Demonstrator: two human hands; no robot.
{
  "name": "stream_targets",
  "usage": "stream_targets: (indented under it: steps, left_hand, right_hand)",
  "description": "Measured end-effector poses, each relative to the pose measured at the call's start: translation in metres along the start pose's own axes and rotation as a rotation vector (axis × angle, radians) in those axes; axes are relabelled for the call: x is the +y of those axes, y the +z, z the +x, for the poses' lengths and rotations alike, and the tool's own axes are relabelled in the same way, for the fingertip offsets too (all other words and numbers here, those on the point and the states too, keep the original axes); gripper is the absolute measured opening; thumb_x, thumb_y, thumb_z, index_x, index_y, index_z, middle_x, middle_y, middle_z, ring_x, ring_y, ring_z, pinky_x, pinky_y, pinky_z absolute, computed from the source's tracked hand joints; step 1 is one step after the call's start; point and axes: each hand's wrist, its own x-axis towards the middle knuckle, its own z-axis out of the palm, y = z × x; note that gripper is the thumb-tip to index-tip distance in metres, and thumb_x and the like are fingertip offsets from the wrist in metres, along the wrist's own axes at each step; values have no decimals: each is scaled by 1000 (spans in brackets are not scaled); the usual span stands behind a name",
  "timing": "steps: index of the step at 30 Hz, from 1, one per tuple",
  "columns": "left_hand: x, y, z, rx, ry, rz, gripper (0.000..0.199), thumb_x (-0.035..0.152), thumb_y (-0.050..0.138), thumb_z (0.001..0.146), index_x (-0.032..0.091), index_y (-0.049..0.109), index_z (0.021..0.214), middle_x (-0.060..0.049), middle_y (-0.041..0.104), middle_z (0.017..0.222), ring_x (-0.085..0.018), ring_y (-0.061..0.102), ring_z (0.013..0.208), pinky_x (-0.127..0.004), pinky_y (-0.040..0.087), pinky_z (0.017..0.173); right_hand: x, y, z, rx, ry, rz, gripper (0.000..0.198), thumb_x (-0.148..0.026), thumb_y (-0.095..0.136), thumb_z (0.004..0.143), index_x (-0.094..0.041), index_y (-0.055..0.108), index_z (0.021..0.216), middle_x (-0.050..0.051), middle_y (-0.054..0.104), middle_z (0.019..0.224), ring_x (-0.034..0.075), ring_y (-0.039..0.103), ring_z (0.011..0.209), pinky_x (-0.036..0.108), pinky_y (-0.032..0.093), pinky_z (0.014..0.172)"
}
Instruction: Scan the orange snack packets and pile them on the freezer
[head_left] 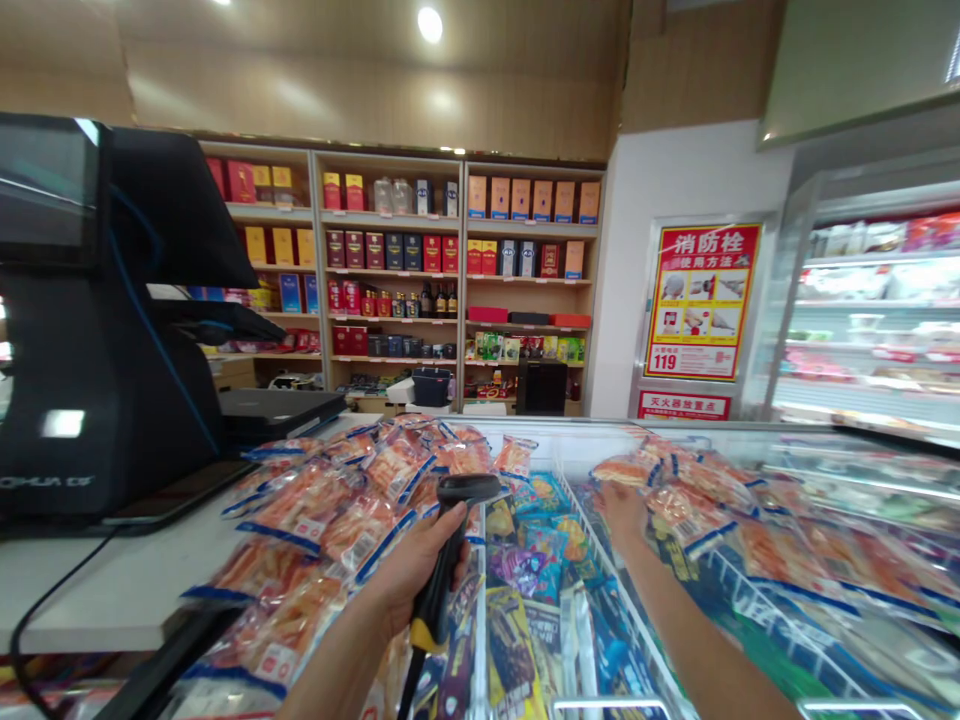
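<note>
My left hand [431,560] is wrapped round the handle of a black and yellow barcode scanner [466,487], its head uppermost and its cable running down. To the right, my right hand [624,512] reaches over the freezer to a clear, blue-edged food packet [626,468]. Its fingers are closed at the packet's near edge and partly hidden. Beside that hand, a heap of similar packets [686,510] lies on the right. Another heap of packets [307,500] spreads out on the left, around and behind the scanner.
Between the heaps, colourful wrapped goods [536,560] fill the freezer, divided by white wire racks [611,560]. A black checkout terminal [60,400] stands on the white counter [97,600] at left. Shelves of boxes [394,250] line the back wall; a lit refrigerated cabinet [877,310] is at right.
</note>
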Motion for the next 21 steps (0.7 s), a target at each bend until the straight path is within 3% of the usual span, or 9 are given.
stream_targets:
  steps: [4, 11, 15, 21]
  left_hand:
    - [1, -1, -3, 33, -24, -1, 31, 48, 49, 64, 17, 40, 65, 4, 49, 47, -5, 42, 36, -17, 33, 36]
    - [8, -4, -10, 108, -40, 2, 33, 49, 49, 62, 17, 40, 62, 5, 48, 45, -4, 40, 33, -16, 32, 35]
    - [8, -10, -7, 64, -70, 5, 34, 50, 49, 62, 18, 39, 62, 5, 49, 46, -5, 41, 34, -17, 33, 35]
    - [8, -3, -10, 31, -5, 8, 32, 48, 48, 63, 17, 40, 66, 4, 48, 47, -5, 41, 35, -16, 31, 35]
  right_hand:
    - [-24, 41, -19, -238, -152, -533, 35, -38, 36, 70, -13, 58, 83, 10, 63, 80, 19, 58, 76, 25, 42, 63]
    - [-50, 99, -37, -288, -127, -725, 29, -33, 42, 68, -12, 61, 76, 15, 62, 81, 25, 56, 79, 31, 40, 63]
    - [-52, 99, -38, -301, -125, -775, 23, -25, 40, 69, -14, 60, 75, 13, 62, 79, 22, 57, 76, 29, 39, 60]
    - [-43, 59, -38, -301, -274, -768, 20, -23, 38, 70, -17, 57, 75, 6, 63, 75, 16, 56, 73, 22, 36, 61]
